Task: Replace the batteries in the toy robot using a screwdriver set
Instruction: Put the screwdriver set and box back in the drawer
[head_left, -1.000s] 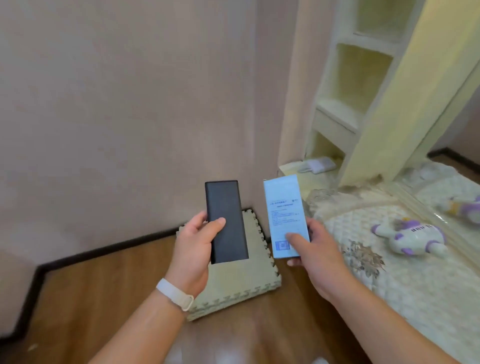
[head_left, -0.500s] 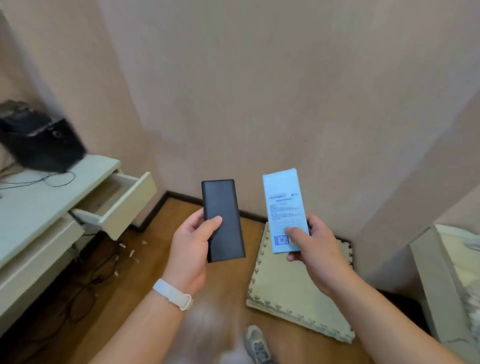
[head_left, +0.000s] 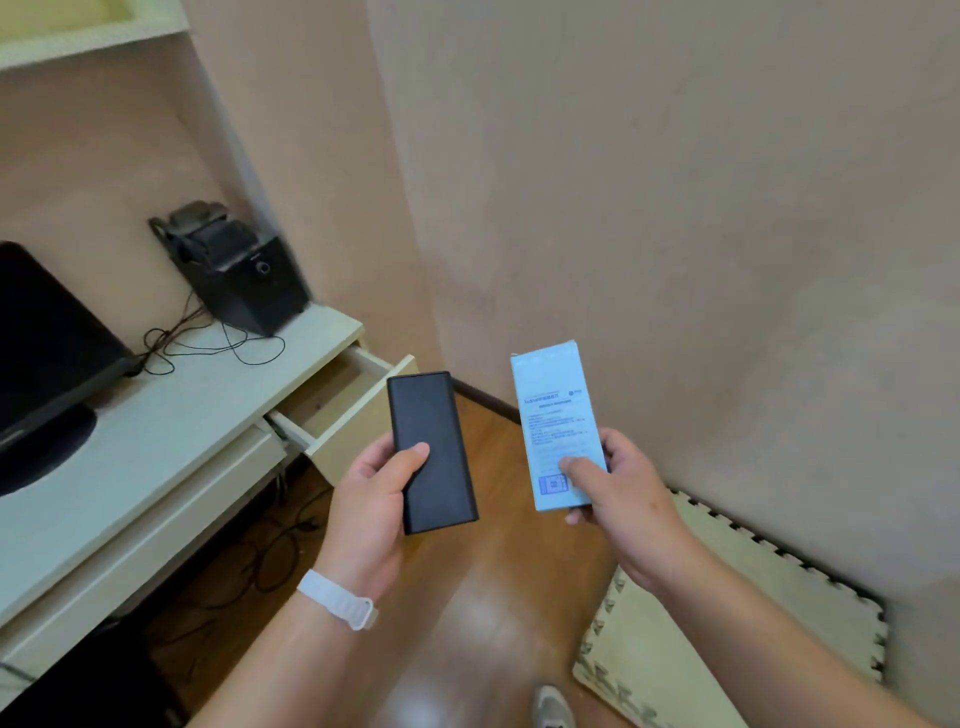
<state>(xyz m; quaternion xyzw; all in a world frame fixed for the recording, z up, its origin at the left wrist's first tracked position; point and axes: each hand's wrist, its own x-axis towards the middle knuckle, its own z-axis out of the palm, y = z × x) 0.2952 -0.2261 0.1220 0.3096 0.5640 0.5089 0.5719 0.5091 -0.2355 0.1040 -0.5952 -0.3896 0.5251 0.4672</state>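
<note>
Black case (head_left: 434, 447): flat, rigid slab with rounded edges, probably the screwdriver set; held upright in the air near the middle of the view, above the wooden floor (head_left: 519, 571).
Handling: looks smooth and a little slippery, likely dense for its size; best taken across its narrow width at the lower half, as it is here.
Blue box (head_left: 556, 415): thin printed carton, possibly the case's sleeve; light, and likely to dent if squeezed; held just right of the case, apart from it.
Left grip (head_left: 371, 499): curled round the case's lower half, thumb flat on the front face, fingers behind.
Right grip (head_left: 623, 493): pinches the carton's lower end, thumb on the printed face, fingers behind.
Toy robot: not in view.
Tabletop (head_left: 171, 405): far left, carrying a monitor (head_left: 41, 353) and a black device (head_left: 239, 270); 1 drawer (head_left: 337, 410) beneath it stands open.
</note>
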